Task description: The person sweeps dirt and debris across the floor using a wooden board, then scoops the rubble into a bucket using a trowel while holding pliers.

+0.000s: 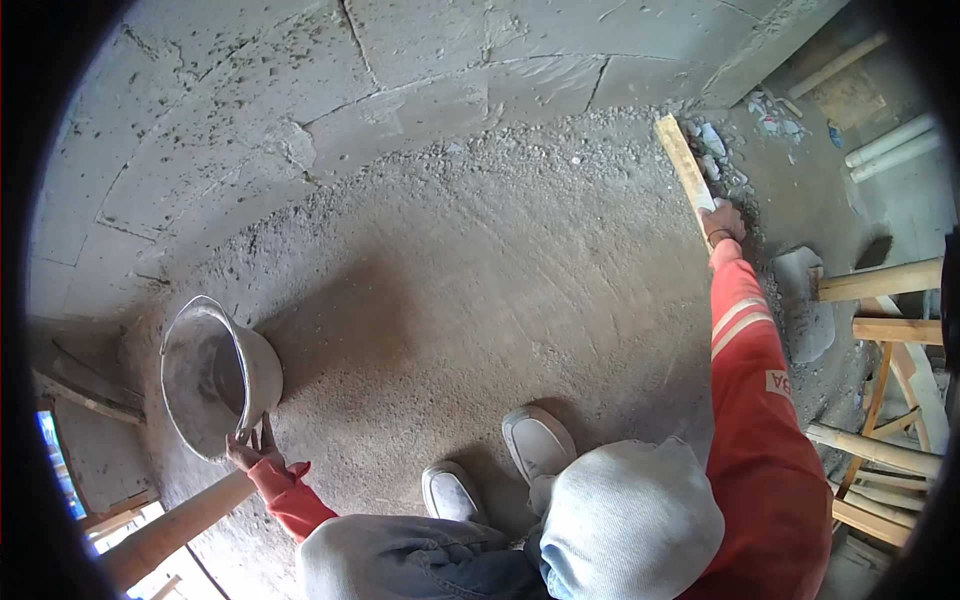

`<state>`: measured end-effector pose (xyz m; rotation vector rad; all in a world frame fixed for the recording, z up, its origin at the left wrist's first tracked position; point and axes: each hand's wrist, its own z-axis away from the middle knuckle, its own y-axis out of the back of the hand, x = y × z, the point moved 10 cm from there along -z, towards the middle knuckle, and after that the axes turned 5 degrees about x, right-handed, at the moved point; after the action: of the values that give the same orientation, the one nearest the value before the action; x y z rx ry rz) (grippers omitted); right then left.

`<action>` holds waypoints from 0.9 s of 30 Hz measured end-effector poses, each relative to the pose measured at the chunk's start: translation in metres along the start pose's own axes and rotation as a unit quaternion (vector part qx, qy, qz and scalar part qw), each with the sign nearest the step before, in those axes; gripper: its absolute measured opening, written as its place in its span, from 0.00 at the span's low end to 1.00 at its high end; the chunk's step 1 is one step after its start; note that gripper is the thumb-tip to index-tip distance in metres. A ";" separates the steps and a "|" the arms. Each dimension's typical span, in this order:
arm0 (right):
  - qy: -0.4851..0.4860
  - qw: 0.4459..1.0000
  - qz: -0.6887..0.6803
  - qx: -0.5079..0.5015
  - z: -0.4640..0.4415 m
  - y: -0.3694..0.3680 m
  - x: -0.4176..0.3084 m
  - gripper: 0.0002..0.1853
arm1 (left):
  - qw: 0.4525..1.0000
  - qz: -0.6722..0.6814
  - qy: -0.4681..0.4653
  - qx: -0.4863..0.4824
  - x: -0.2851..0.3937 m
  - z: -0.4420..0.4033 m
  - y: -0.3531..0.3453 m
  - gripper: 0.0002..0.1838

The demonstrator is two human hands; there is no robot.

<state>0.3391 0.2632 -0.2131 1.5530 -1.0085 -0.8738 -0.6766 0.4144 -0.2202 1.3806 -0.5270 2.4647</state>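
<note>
My left hand [256,449] is closed on the near edge of a grey, cement-stained bucket [262,368]. The bucket leans on the floor at the left, with its mouth turned towards the left and up, and its inside looks bare apart from grey residue. Out to the right, my right hand [724,222] grips a short, flat wooden board [682,158] near its lower end. The board's far end reaches to the strip of grit beside the wall. My right fingers wrap around the wood and are partly hidden.
A block wall [420,60] runs along the far side, with loose grit [480,150] at its foot. Bamboo poles [870,450] and timber stand at the right, near a pale slab [803,305]. White pipes [895,148] lie at far right. A thick pole [180,530] crosses the lower left.
</note>
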 end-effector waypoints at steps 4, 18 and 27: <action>0.034 0.997 -0.065 0.037 0.040 0.029 -0.004 0.24 | 0.999 -0.019 0.007 -0.035 -0.002 -0.017 0.003 0.27; 0.249 0.917 -0.268 -0.160 0.158 -0.034 -0.093 0.20 | 0.987 -0.095 0.017 -0.126 0.003 -0.055 0.013 0.29; 0.018 0.998 -0.034 -0.043 0.015 -0.028 0.024 0.25 | 0.992 -0.027 0.062 -0.107 -0.002 -0.029 0.033 0.23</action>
<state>0.3393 0.2383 -0.2439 1.5328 -0.8852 -0.9223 -0.7111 0.3971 -0.2421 1.1352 -0.6942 2.3529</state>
